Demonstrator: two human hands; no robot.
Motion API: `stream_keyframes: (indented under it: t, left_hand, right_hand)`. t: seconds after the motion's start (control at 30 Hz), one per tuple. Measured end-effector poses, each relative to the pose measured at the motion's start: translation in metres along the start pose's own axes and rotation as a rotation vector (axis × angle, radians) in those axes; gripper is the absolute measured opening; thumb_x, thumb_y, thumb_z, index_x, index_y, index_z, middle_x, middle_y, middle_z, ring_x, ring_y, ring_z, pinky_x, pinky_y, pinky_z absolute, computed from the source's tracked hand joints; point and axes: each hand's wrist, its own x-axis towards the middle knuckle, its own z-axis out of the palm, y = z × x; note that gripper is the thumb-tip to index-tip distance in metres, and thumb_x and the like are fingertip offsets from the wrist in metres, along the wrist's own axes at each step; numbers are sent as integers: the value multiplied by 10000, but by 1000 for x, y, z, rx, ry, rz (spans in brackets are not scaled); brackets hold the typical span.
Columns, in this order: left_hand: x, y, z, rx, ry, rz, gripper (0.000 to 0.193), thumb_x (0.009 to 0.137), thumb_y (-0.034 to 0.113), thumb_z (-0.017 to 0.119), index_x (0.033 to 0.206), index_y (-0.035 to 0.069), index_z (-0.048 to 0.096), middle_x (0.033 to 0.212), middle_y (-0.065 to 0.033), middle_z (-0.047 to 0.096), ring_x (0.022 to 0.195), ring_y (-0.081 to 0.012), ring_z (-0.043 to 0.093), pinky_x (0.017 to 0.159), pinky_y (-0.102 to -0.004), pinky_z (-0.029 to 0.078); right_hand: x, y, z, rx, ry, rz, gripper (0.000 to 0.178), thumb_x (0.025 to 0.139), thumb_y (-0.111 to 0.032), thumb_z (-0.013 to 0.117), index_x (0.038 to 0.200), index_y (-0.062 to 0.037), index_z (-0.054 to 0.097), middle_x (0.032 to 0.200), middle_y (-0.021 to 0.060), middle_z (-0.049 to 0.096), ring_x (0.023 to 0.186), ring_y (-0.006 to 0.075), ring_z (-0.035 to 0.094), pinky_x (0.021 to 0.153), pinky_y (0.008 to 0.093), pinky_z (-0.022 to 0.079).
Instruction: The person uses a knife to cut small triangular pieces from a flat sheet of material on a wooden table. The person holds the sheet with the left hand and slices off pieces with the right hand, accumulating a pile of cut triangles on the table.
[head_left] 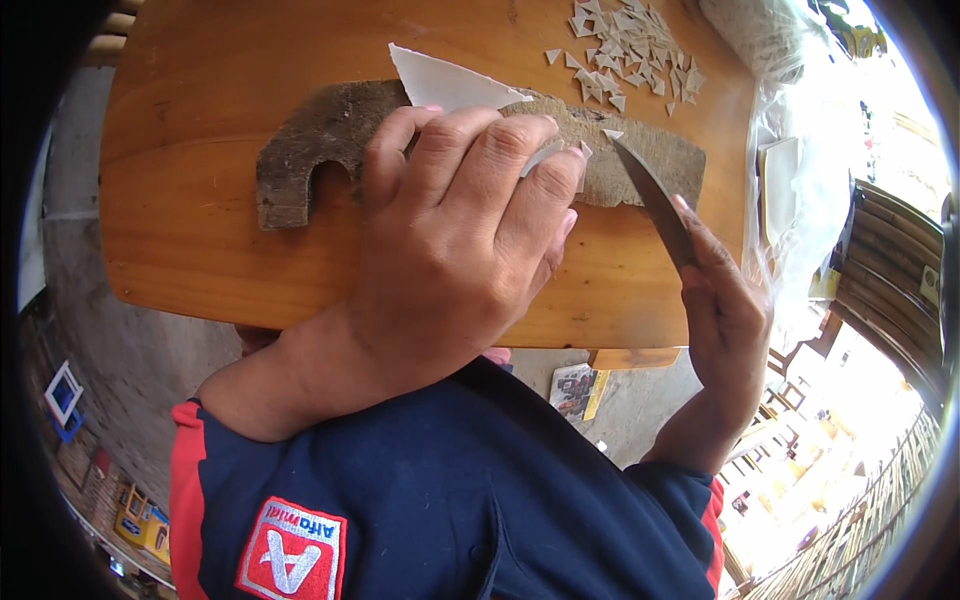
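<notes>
My left hand (455, 215) rests over a worn wooden cutting board (640, 160), its fingers bent and pressed down on a thin white sheet. One pointed part of that white sheet (445, 82) sticks out beyond the knuckles; the rest is mostly hidden under the hand. A narrow white strip shows by the index finger. In my right hand (730, 310) is a knife (655, 200), gripped with a finger along its blade. The knife's tip meets a small white triangle (613, 134) on the board, a little right of my left fingers.
Many small white triangular pieces (635, 50) lie scattered at the far right of the wooden table (200, 200). Clear plastic wrapping (790, 200) hangs along the table's right edge. The board has a curved notch on its left. A magazine-like item (573, 390) lies below the table's near edge.
</notes>
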Motion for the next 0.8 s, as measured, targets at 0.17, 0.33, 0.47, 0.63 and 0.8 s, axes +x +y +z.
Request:
stream_keyframes:
  t: [0.17,0.33,0.47,0.63,0.8]
  left_hand:
    - [-3,-4,1,12,25,29,245,812,138,764,1049,86,738,1192,-90,656,1058,-297,598,953,-459,434]
    - [-3,-4,3,19,34,38,232,791,117,779,1019,86,745,1194,-95,658,1062,-298,599,954,-463,438]
    - [-4,-5,4,26,38,54,236,783,103,783,1015,87,745,1194,-97,657,1059,-297,599,951,-464,441]
    - [-3,-3,1,15,29,35,228,779,89,780,1002,87,735,1180,-95,667,1049,-293,607,946,-458,445]
    - [-4,-5,3,8,54,21,198,767,67,778,953,77,714,1157,-91,679,1050,-288,619,949,-452,448]
  right_hand:
    - [5,-7,-2,1,-52,-22,561,853,126,609,1346,-129,693,810,130,708,651,184,656,650,296,532]
    - [9,-7,-3,-39,-59,-26,560,855,112,616,1342,-151,699,719,106,637,585,176,594,608,315,508]
    - [11,0,-1,-121,39,-24,547,855,96,632,1336,-153,704,702,104,624,566,171,575,593,316,496]
    - [8,3,-8,-119,29,5,521,862,83,647,1323,-150,711,699,111,633,574,163,589,596,307,499]
    - [13,-4,-19,-104,-151,87,400,950,41,581,1339,-16,651,1179,147,701,1020,208,692,914,344,517]
